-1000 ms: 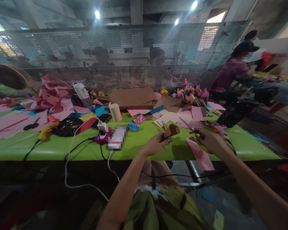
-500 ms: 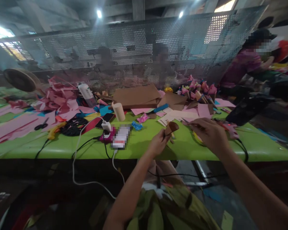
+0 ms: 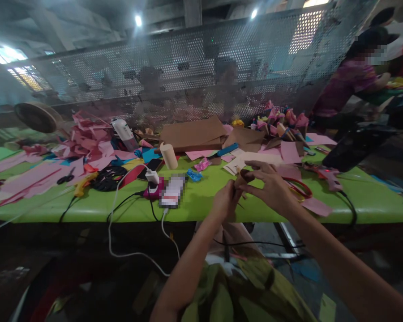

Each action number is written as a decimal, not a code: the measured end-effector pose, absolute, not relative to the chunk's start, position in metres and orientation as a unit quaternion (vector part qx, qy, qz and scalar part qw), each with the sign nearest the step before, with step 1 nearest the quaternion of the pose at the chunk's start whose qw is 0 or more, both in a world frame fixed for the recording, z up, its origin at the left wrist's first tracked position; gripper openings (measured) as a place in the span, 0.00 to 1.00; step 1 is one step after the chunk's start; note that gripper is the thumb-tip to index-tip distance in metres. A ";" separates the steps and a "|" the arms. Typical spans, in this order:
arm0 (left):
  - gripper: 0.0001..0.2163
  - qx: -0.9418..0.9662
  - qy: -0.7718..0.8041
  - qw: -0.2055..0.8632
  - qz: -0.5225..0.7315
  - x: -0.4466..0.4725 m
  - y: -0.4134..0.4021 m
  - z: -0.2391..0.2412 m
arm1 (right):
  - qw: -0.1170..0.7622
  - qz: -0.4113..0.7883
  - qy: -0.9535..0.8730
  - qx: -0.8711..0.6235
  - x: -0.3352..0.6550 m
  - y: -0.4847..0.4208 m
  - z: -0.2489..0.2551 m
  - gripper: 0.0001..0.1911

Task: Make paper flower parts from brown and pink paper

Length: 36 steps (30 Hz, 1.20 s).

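My left hand is closed round the lower part of a small brown paper cone, held just above the green table. My right hand has come up against the cone from the right, its fingers curled over the cone's top, thumb and fingertips touching it. Red-handled scissors lie on the table just right of my right hand, beside a pink paper piece.
Brown cardboard sheets, pink paper scraps, a paper tube, a phone on a charger cable, black scissors and a yellow glue gun litter the table. Finished cones stand at the back right. A person sits at the right.
My right hand left the scissors on the table and moved left onto the cone. My left hand kept hold of the cone. The camera tilted down slightly.
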<state>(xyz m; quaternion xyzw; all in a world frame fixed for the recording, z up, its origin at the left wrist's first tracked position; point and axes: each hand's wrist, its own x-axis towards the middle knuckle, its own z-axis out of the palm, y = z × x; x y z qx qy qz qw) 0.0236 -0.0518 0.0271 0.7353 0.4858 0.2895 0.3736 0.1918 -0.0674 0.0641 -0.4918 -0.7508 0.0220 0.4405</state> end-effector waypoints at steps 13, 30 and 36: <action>0.15 0.659 0.366 0.552 0.355 0.019 -0.048 0.037 | 0.499 0.154 -0.709 -0.474 0.196 -0.059 0.068 0.14; 0.13 0.646 0.412 0.545 0.340 0.017 -0.007 0.049 | 0.519 0.224 -0.668 -0.483 0.201 -0.008 0.073 0.16; 0.16 0.573 0.423 0.593 0.375 0.009 0.012 0.047 | 0.546 0.303 -0.615 -0.482 0.201 0.020 0.069 0.16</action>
